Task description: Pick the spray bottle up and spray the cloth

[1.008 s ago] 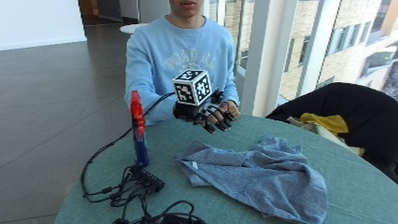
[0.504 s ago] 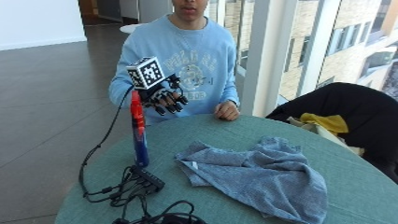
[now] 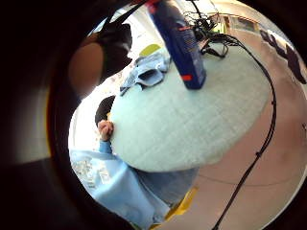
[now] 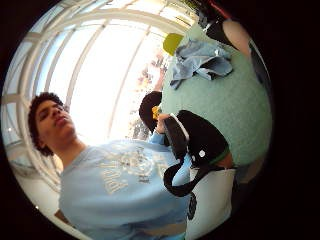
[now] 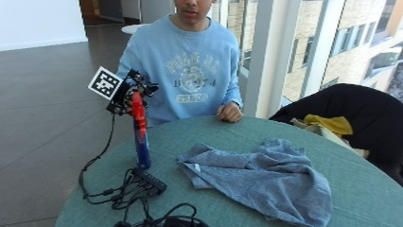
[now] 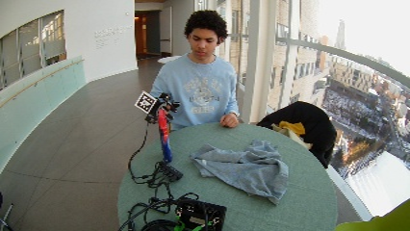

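At the left edge of the round green table [image 5: 353,189], a tangle of black cables [image 5: 135,189] lies near the rim. Just beyond it stands the spray bottle [image 5: 141,137], upright on the tabletop, blue in the body with a red top. The gloved right hand [image 5: 129,92] is up at the bottle's red head, on its far side. From where I stand I cannot tell whether the fingers are curled round the top or only beside it. The little finger side palm view has the bottle's blue body [image 3: 178,43] close by, its base planted on the table.

To the right of the bottle, apart from it, the blue-grey cloth [image 5: 261,177] lies crumpled and spread over the middle of the table.

Behind the cloth, at the far rim, the person's bare left hand [image 5: 230,112] rests on the table edge, fingers curled under. The person wears a light blue sweatshirt [image 5: 189,66].

Further right, past the table, a black chair [image 5: 353,109] holds something yellow [image 5: 327,124].
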